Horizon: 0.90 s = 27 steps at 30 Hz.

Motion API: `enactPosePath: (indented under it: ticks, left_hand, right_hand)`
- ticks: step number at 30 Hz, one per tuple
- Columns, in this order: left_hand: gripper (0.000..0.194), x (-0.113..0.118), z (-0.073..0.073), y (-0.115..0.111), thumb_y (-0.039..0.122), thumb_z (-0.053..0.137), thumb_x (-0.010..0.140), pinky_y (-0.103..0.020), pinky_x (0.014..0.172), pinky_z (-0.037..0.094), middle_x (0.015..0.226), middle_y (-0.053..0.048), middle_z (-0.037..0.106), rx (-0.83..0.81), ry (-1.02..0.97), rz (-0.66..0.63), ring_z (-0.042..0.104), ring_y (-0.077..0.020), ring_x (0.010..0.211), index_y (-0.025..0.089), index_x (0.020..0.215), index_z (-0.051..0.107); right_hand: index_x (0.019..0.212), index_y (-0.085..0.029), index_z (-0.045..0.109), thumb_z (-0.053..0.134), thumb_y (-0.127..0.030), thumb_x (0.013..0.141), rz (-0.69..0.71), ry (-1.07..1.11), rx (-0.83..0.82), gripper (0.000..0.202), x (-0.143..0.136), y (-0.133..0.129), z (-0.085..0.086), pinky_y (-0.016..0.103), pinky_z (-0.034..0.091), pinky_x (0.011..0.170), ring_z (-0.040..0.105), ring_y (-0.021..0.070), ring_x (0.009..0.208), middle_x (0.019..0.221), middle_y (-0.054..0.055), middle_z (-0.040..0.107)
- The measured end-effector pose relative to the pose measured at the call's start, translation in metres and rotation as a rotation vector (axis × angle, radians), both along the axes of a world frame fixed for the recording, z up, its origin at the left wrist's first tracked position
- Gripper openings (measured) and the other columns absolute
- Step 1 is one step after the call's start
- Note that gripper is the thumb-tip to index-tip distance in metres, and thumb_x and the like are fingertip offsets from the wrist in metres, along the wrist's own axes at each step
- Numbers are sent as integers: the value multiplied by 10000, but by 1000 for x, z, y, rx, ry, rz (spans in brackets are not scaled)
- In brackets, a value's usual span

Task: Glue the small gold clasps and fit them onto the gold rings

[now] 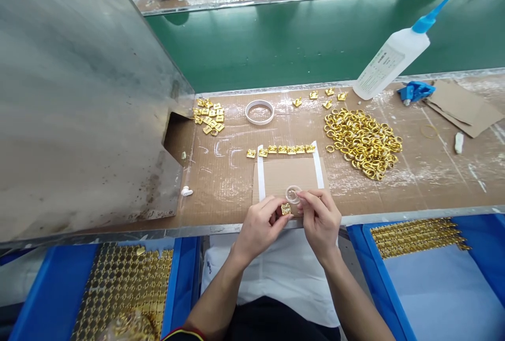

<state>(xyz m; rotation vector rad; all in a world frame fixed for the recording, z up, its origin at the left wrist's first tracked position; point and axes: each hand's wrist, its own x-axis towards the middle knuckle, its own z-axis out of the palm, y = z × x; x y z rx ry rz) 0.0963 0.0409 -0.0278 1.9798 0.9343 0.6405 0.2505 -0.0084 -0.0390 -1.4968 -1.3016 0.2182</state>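
Note:
Between its thumb and fingers my left hand [261, 226] pinches a small square gold piece [286, 209]. Just right of it, my right hand [320, 220] has its thumb and fingertips pressed together at the edge of a small clear round dish [293, 194]; what they pinch is too small to name. Both hands are over the near edge of a cardboard sheet [290, 172] with two white tape strips. A row of gold pieces [282, 149] runs along the sheet's far edge.
A heap of gold rings [365, 141] lies right, a white bottle with blue nozzle [384, 62] behind it. A tape roll [259, 112] and gold squares [211, 117] are back left. A metal housing [79, 93] blocks the left. Blue trays [185, 272] flank my lap.

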Motion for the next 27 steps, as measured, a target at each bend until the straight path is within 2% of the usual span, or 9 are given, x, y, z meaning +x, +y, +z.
enactPosePath:
  ticks: [5,17,22,27]
  left_hand:
    - [151,-2,0,1,246,599,969,-238,560,412,737,18,581,-18,-14,-33,479,-111,549,172,1068,686]
    - [158,-2,3,3,258,599,966,-241,578,431,735,22,590,-24,-12,-53,472,-113,542,186,1071,692]
    - [123,1,4,3,230,617,942,-244,580,418,687,32,572,-24,0,-7,465,-117,536,181,1018,701]
    - [131,2,5,3,174,654,895,-242,579,408,661,41,558,-62,-18,14,458,-114,531,171,1012,714]
  right_hand:
    - [997,-255,745,530,-95,986,50,12,-40,269,3,0,4,256,563,574,616,135,597,828,19,624]
    - [947,-224,743,531,-185,1011,189,37,-136,224,19,7,9,268,533,553,618,154,638,817,34,618]
    - [950,-214,735,570,-207,1005,145,246,-84,174,18,8,7,243,522,481,592,122,553,831,25,610]
    - [934,-207,739,585,-256,1012,88,325,-50,180,15,7,6,258,552,509,622,136,568,833,37,654]
